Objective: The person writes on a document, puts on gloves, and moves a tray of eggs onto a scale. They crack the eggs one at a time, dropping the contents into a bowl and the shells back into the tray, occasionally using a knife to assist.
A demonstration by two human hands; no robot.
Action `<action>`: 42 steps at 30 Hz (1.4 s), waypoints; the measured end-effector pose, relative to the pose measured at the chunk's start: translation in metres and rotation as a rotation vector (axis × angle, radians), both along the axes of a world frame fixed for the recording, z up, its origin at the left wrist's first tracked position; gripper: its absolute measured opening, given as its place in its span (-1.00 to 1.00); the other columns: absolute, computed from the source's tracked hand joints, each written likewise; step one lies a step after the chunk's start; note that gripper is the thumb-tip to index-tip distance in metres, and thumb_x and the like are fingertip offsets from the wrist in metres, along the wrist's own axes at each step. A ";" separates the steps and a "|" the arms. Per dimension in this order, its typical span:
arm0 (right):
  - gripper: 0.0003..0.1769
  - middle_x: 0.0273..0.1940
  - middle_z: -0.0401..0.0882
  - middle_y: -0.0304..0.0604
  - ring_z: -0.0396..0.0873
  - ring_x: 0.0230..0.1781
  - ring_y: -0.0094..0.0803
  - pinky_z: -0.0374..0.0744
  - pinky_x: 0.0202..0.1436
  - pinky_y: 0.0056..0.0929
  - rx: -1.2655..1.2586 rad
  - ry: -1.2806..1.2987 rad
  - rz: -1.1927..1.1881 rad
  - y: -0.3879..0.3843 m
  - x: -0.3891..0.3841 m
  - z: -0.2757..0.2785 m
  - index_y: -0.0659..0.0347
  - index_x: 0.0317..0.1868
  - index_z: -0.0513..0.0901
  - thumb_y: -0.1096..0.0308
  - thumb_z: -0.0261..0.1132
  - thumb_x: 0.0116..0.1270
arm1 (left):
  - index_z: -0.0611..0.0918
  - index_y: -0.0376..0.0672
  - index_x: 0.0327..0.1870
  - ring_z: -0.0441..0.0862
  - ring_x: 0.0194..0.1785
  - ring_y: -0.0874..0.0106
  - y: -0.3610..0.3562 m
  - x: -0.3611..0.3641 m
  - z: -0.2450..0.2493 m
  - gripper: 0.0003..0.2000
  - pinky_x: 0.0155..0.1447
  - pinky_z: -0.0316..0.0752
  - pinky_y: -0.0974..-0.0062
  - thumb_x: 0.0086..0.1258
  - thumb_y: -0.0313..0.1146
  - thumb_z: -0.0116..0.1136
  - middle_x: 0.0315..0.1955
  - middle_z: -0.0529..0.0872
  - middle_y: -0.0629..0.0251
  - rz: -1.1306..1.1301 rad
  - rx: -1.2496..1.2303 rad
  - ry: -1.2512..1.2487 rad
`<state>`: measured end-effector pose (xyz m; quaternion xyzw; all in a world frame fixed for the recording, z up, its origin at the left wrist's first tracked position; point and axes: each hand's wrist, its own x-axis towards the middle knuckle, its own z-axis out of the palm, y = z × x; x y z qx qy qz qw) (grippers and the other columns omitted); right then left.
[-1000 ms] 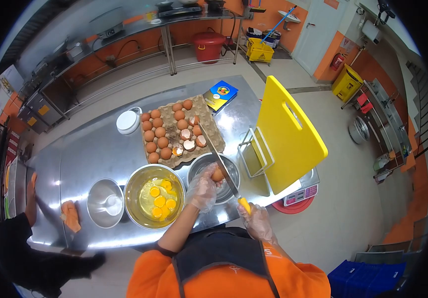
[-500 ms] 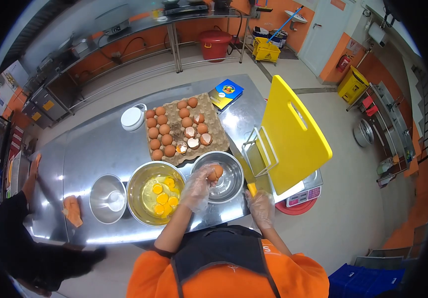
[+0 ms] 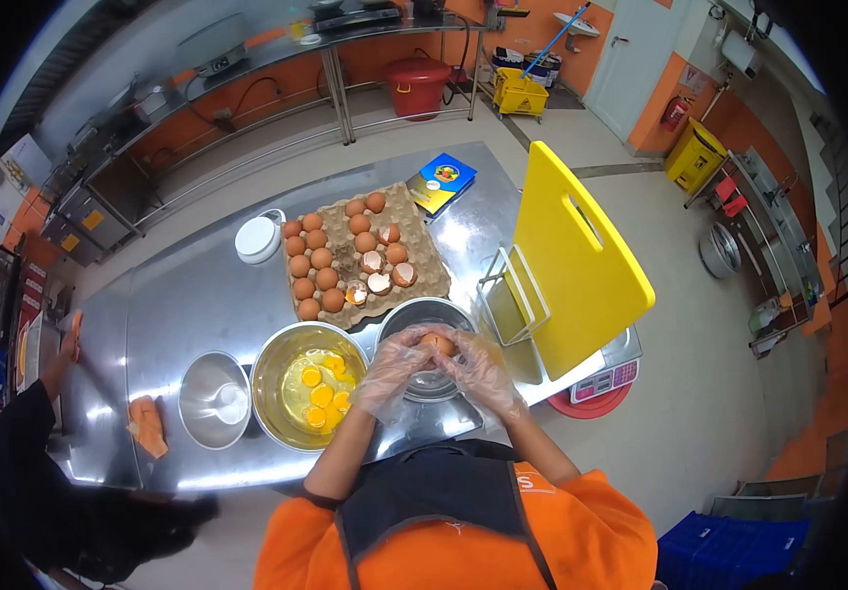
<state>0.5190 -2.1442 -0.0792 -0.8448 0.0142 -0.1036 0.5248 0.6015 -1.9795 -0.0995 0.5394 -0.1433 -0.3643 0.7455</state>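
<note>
A brown egg [image 3: 438,343] is held between my two hands over a steel bowl [image 3: 414,313]. My left hand [image 3: 396,372], in a clear plastic glove, grips it from the left. Also gloved, my right hand [image 3: 483,374] closes on its right side, fingertips pressed at the shell. Just left of my left hand stands a larger steel bowl [image 3: 269,408] with several yolks [image 3: 321,395] and clear egg white in it. Behind the bowls lies a cardboard egg tray [image 3: 414,221] with whole brown eggs [image 3: 321,258] and several broken shells [image 3: 378,283].
Another steel bowl [image 3: 210,418] sits at the left, beside an orange-brown cloth-like item [image 3: 149,425]. A yellow cutting board [image 3: 581,265] stands in a white rack [image 3: 530,295] at the right, near a scale [image 3: 606,382]. Another person's dark sleeve [image 3: 21,423] is at far left.
My right hand has come left from beside the rack to the egg and no longer shows the yellow handle it held. The egg is now between both hands.
</note>
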 end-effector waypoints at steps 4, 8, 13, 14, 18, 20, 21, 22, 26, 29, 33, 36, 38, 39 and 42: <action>-0.59 0.00 0.66 -0.10 0.66 -0.12 -0.45 0.61 0.00 -0.49 0.128 0.072 0.103 -0.003 0.009 -0.001 0.20 0.20 0.58 0.38 0.34 0.35 | 0.52 -0.30 0.22 0.65 0.05 0.44 0.004 0.008 -0.001 -0.56 0.12 0.60 0.53 0.40 -0.30 0.28 0.05 0.63 0.20 -0.029 0.045 -0.009; -0.56 0.01 0.68 -0.02 0.68 -0.08 -0.39 0.61 0.01 -0.46 0.202 0.075 0.131 -0.005 0.015 -0.015 0.19 0.21 0.59 0.37 0.36 0.33 | 0.62 -0.29 0.13 0.65 0.03 0.47 0.006 0.012 0.001 -0.61 0.08 0.58 0.55 0.30 -0.37 0.33 -0.01 0.71 0.20 -0.016 0.307 -0.254; -0.54 0.02 0.67 0.00 0.70 -0.11 -0.37 0.64 -0.04 -0.44 0.228 0.105 0.066 -0.002 0.020 -0.046 0.22 0.21 0.58 0.37 0.38 0.30 | 0.64 -0.28 0.12 0.66 0.04 0.44 0.005 0.014 0.005 -0.56 0.16 0.53 0.48 0.21 -0.34 0.40 0.00 0.73 0.19 0.023 0.432 -0.516; -0.53 0.02 0.67 0.02 0.72 -0.13 -0.35 0.65 -0.06 -0.43 0.222 0.108 0.028 -0.001 0.019 -0.050 0.22 0.21 0.58 0.37 0.38 0.29 | 0.64 -0.28 0.12 0.66 0.04 0.44 0.005 0.017 -0.001 -0.55 0.16 0.53 0.48 0.21 -0.32 0.41 0.00 0.73 0.19 0.015 0.404 -0.534; -0.50 -0.01 0.62 -0.10 0.62 -0.06 -0.53 0.59 0.02 -0.54 0.337 0.120 0.064 -0.002 0.015 -0.058 0.34 0.27 0.49 0.46 0.35 0.35 | 0.65 -0.27 0.12 0.66 0.05 0.43 0.004 0.019 -0.007 -0.53 0.16 0.53 0.49 0.19 -0.27 0.43 -0.01 0.74 0.19 -0.011 0.428 -0.538; -0.53 -0.04 0.69 0.08 0.74 -0.18 -0.26 0.66 -0.10 -0.41 0.304 0.091 0.009 0.000 0.015 -0.064 0.22 0.20 0.60 0.34 0.39 0.28 | 0.64 -0.28 0.14 0.64 0.05 0.46 0.007 0.023 -0.013 -0.54 0.14 0.54 0.51 0.20 -0.34 0.41 0.02 0.71 0.20 -0.046 0.407 -0.524; -0.53 -0.04 0.69 0.08 0.74 -0.18 -0.26 0.66 -0.10 -0.41 0.306 0.092 0.005 0.000 0.014 -0.067 0.22 0.20 0.60 0.34 0.39 0.28 | 0.63 -0.29 0.15 0.63 0.05 0.50 0.008 0.025 -0.016 -0.54 0.12 0.55 0.52 0.20 -0.41 0.39 0.05 0.69 0.20 -0.075 0.384 -0.510; -0.53 -0.07 0.69 0.09 0.74 -0.20 -0.26 0.66 -0.11 -0.40 0.259 0.128 -0.010 0.000 0.013 -0.065 0.23 0.20 0.60 0.33 0.40 0.28 | 0.63 -0.29 0.15 0.63 0.05 0.50 0.007 0.024 -0.014 -0.54 0.12 0.55 0.52 0.20 -0.41 0.39 0.05 0.69 0.20 -0.081 0.385 -0.509; -0.48 -0.15 0.71 -0.09 0.67 -0.17 -0.50 0.62 -0.05 -0.52 0.148 0.226 0.027 0.000 0.012 -0.056 0.32 0.29 0.49 0.40 0.35 0.36 | 0.67 -0.25 0.08 0.67 -0.03 0.45 0.007 0.023 -0.017 -0.55 0.11 0.54 0.47 0.19 -0.24 0.41 -0.06 0.75 0.20 -0.057 0.391 -0.411; -0.53 -0.19 0.72 -0.06 0.69 -0.24 -0.48 0.64 -0.11 -0.50 0.119 0.189 0.003 0.002 0.011 -0.042 0.32 0.22 0.56 0.38 0.38 0.32 | 0.67 -0.24 0.07 0.68 -0.07 0.44 0.006 0.023 -0.022 -0.56 0.07 0.55 0.46 0.18 -0.24 0.41 -0.10 0.76 0.21 -0.041 0.384 -0.446; -0.57 -0.17 0.72 -0.03 0.70 -0.25 -0.47 0.66 -0.14 -0.48 0.008 0.167 -0.025 0.005 0.012 -0.027 0.31 0.15 0.62 0.35 0.41 0.30 | 0.66 -0.21 0.03 0.70 -0.09 0.38 0.000 0.017 -0.005 -0.59 0.07 0.56 0.45 0.15 -0.28 0.38 -0.15 0.76 0.18 -0.015 0.460 -0.564; -0.56 -0.16 0.72 -0.02 0.71 -0.26 -0.47 0.67 -0.15 -0.47 0.080 0.200 -0.042 0.005 0.012 -0.025 0.29 0.14 0.63 0.34 0.44 0.27 | 0.66 -0.17 0.01 0.72 -0.06 0.29 -0.004 0.014 -0.005 -0.61 0.07 0.57 0.41 0.14 -0.29 0.35 -0.15 0.76 0.12 0.016 0.456 -0.612; -0.54 -0.14 0.72 -0.01 0.71 -0.25 -0.47 0.67 -0.14 -0.48 0.105 0.124 -0.038 0.005 0.012 -0.025 0.28 0.15 0.63 0.33 0.45 0.25 | 0.67 -0.17 0.01 0.73 -0.05 0.26 -0.005 0.013 0.003 -0.62 0.07 0.57 0.39 0.14 -0.29 0.33 -0.14 0.76 0.10 0.010 0.496 -0.612; -0.54 -0.14 0.72 -0.01 0.71 -0.25 -0.47 0.67 -0.14 -0.48 0.105 0.124 -0.037 0.005 0.013 -0.028 0.28 0.15 0.63 0.33 0.45 0.25 | 0.67 -0.17 0.00 0.73 -0.04 0.23 -0.006 0.012 0.006 -0.63 0.07 0.58 0.37 0.15 -0.28 0.32 -0.14 0.76 0.08 0.006 0.535 -0.614; -0.55 -0.17 0.73 0.02 0.74 -0.30 -0.41 0.68 -0.16 -0.48 0.079 0.021 -0.038 0.002 0.016 -0.045 0.24 0.12 0.65 0.30 0.45 0.23 | 0.67 -0.17 0.01 0.73 -0.05 0.21 -0.004 0.013 0.004 -0.63 0.07 0.59 0.35 0.16 -0.27 0.31 -0.15 0.76 0.07 0.044 0.516 -0.693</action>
